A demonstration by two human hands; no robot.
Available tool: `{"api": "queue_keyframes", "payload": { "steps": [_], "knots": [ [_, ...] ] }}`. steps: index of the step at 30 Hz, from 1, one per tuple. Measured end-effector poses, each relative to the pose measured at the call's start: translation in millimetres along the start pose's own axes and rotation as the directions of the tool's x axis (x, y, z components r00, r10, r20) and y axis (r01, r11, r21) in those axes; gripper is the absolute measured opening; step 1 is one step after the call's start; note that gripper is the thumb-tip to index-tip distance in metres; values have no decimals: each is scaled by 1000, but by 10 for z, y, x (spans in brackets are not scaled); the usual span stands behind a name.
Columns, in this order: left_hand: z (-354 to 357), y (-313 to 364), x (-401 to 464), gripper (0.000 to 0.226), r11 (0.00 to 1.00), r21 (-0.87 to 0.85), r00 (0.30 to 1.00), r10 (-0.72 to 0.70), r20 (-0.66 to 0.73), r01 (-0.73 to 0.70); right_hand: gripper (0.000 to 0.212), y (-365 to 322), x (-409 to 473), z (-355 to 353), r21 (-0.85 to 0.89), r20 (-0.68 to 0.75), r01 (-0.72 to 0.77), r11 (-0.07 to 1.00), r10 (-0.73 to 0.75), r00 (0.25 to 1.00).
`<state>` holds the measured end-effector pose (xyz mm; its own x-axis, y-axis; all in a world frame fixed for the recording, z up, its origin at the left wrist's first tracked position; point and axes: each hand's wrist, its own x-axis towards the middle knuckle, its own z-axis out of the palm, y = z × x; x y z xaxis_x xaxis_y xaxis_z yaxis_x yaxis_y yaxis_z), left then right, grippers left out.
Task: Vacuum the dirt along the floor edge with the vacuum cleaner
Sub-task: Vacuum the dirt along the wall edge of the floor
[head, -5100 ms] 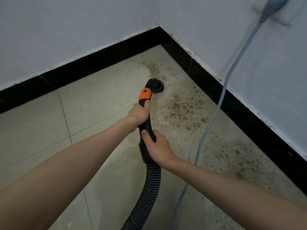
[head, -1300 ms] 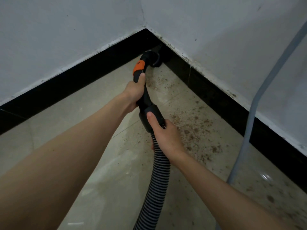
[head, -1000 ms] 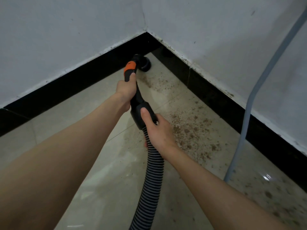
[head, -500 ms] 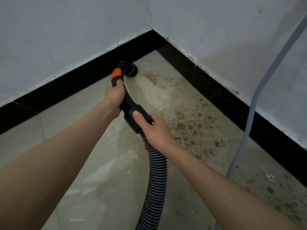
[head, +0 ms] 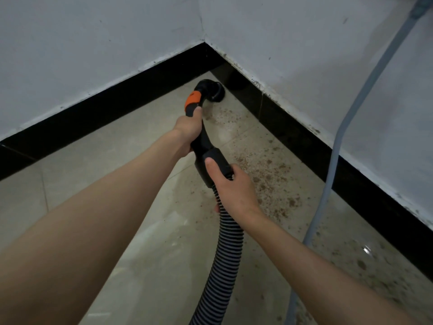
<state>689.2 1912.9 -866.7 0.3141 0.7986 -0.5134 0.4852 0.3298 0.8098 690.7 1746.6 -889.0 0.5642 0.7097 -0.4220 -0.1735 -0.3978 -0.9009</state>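
Had my left hand (head: 187, 132) wrapped round the vacuum handle (head: 199, 127) and my right hand (head: 230, 186) gripping the hose (head: 220, 266) collar, nozzle (head: 214, 92) in the floor's far corner, so slow low passes along the right-edge dirt (head: 269, 177) seemed best.

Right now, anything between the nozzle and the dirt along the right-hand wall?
Nothing visible. The nozzle sits on the floor in the corner, and bare tile runs from it to the dirt. The grey cord hangs beyond that patch, against the baseboard.

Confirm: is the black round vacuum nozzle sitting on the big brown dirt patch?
No, the black round vacuum nozzle is up in the corner, while the big brown dirt patch lies nearer, beside the right hand.
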Motion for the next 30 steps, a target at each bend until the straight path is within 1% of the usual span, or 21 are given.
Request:
{"api": "queue_keyframes", "payload": {
  "steps": [4,7,11,15,19,24,30],
  "knots": [
    [95,13,23,53,999,32,999,0,36,-1,42,53,-8,-35,-16,-43,-11,1000,10,999],
    [66,12,41,53,998,57,999,27,19,-28,43,38,-6,-12,7,-21,6,1000,-6,1000],
    [-86,25,76,51,993,100,996,66,-61,-60,43,-36,27,64,86,65,7,996,-13,998],
    [-328,-57,83,48,996,87,979,43,-201,-26,40,-105,66,183,30,148,5,1000,-9,989],
    [-554,-172,39,38,1000,19,968,-8,-250,13,44,-131,43,286,2,220,4,1000,-4,975],
    [-669,-279,-82,37,999,34,971,-32,-235,41,46,-69,-120,340,3,242,-6,1000,5,970],
    [-568,-223,-189,38,997,39,983,-63,-173,70,40,-70,-216,270,-17,186,9,1000,-6,983]
  ]
}}
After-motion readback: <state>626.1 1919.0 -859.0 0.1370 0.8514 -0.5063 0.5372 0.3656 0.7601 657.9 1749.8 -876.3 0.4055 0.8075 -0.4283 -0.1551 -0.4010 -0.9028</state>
